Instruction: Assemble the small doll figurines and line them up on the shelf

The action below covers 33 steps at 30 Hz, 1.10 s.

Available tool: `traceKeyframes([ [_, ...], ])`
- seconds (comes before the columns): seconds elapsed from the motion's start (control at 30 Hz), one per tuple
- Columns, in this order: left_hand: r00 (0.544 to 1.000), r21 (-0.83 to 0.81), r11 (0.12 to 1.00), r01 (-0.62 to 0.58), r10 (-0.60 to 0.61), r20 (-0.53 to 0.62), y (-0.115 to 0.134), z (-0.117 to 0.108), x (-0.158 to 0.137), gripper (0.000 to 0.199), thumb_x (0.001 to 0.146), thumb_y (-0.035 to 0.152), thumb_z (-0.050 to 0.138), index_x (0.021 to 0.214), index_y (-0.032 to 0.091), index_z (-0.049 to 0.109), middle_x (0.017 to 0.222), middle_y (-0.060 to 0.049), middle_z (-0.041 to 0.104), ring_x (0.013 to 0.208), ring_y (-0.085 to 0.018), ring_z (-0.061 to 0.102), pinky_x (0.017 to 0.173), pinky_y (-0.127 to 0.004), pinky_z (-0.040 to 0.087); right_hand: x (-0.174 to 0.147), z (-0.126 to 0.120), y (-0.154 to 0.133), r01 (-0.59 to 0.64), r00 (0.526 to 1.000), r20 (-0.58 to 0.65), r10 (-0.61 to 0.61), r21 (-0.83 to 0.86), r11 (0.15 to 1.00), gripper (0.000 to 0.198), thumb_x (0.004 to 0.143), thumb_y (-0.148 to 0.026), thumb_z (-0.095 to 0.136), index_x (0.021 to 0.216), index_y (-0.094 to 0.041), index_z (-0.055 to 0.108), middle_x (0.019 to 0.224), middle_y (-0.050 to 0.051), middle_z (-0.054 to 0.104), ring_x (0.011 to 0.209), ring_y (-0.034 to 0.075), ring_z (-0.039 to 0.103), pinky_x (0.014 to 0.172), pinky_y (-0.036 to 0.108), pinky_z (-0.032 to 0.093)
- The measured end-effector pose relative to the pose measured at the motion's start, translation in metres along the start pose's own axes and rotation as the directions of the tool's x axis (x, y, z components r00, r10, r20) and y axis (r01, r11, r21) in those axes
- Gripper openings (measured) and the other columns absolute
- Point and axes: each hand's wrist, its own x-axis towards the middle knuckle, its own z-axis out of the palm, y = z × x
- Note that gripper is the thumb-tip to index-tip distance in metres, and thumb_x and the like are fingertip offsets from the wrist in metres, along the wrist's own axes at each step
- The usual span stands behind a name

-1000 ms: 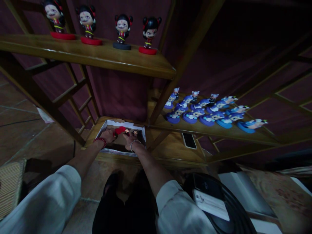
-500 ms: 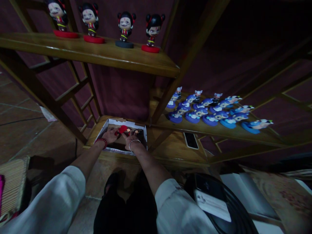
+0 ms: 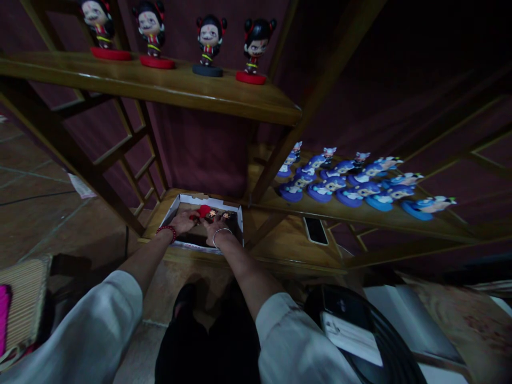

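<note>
A shallow white cardboard box (image 3: 241, 221) sits low on the wooden stand, and both my hands reach down into it. Inside lies a small dark-haired figurine (image 3: 212, 213) with a round red base (image 3: 205, 210). My left hand (image 3: 183, 221), with a red bead bracelet at the wrist, has its fingers closed at the base side. My right hand (image 3: 215, 230), wearing a silver bangle, has its fingers closed about the figurine from the near side. Another figurine (image 3: 226, 215) lies just to the right. My fingertips are small and partly hidden.
Black-haired figurines (image 3: 208, 45) stand on the upper shelf (image 3: 168, 88) above the box. Several blue-purple figurines (image 3: 326, 186) stand on the right shelf. A phone (image 3: 316, 230) lies on the lower board. A coil of black cable (image 3: 320, 301) and a woven seat (image 3: 26, 298) flank my legs.
The view has shifted very slightly. Both hands stay in the box at the same figurine, with only small finger movement.
</note>
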Motion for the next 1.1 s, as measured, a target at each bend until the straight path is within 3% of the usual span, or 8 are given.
traceKeyframes([
  [0.13, 0.999, -0.078, 0.997, 0.017, -0.013, 0.045, -0.001, 0.005, -0.001, 0.045, 0.070, 0.024, 0.052, 0.115, 0.020, 0.051, 0.072, 0.000, 0.064, 0.056, -0.013, 0.059, 0.056, -0.023, 0.045, -0.003, -0.004, 0.002, 0.033, 0.999, -0.028, -0.033, -0.003, 0.999, 0.085, 0.062, -0.027, 0.064, 0.137, -0.028, 0.023, 0.140, 0.017, 0.027, 0.127, 0.038, 0.024, 0.101, 0.053, 0.018],
  [0.3, 0.996, -0.154, 0.988, -0.020, 0.033, 0.083, -0.003, 0.008, -0.003, 0.041, 0.068, 0.024, 0.053, 0.109, 0.018, 0.053, 0.061, 0.002, 0.060, 0.052, -0.012, 0.057, 0.051, -0.021, 0.044, -0.001, -0.004, 0.000, 0.039, 0.999, -0.012, -0.040, -0.027, 0.999, 0.087, 0.062, -0.030, 0.064, 0.137, -0.025, 0.021, 0.136, 0.018, 0.032, 0.127, 0.038, 0.024, 0.101, 0.054, 0.015],
  [0.57, 0.993, -0.177, 0.979, -0.098, 0.108, 0.047, -0.011, 0.011, 0.006, 0.028, 0.061, 0.020, 0.056, 0.089, 0.016, 0.056, 0.070, 0.000, 0.060, 0.065, -0.014, 0.057, 0.058, -0.023, 0.044, -0.001, -0.006, -0.002, 0.022, 1.000, -0.021, -0.021, 0.020, 1.000, 0.069, 0.065, -0.029, 0.060, 0.129, -0.022, 0.037, 0.130, 0.016, 0.042, 0.126, 0.035, 0.028, 0.100, 0.052, 0.018],
  [0.77, 0.991, -0.218, 0.969, -0.114, 0.126, 0.044, -0.016, 0.014, 0.011, 0.027, 0.059, 0.020, 0.056, 0.086, 0.018, 0.056, 0.068, 0.002, 0.059, 0.066, -0.014, 0.056, 0.060, -0.024, 0.043, 0.007, 0.001, -0.003, -0.007, 0.999, -0.037, 0.009, 0.050, 0.999, 0.071, 0.068, -0.033, 0.059, 0.133, -0.022, 0.031, 0.135, 0.015, 0.037, 0.128, 0.036, 0.023, 0.099, 0.055, 0.019],
  [1.1, 0.979, -0.469, 0.873, -0.134, 0.189, 0.071, -0.003, 0.008, 0.003, 0.026, 0.060, 0.015, 0.058, 0.086, 0.014, 0.057, 0.087, -0.003, 0.065, 0.087, -0.016, 0.058, 0.080, -0.029, 0.046, 0.003, -0.003, -0.003, -0.063, 0.992, -0.094, 0.085, 0.213, 0.975, 0.050, 0.085, -0.045, 0.035, 0.127, -0.018, 0.039, 0.134, 0.016, 0.038, 0.127, 0.030, 0.027, 0.101, 0.051, 0.018],
])
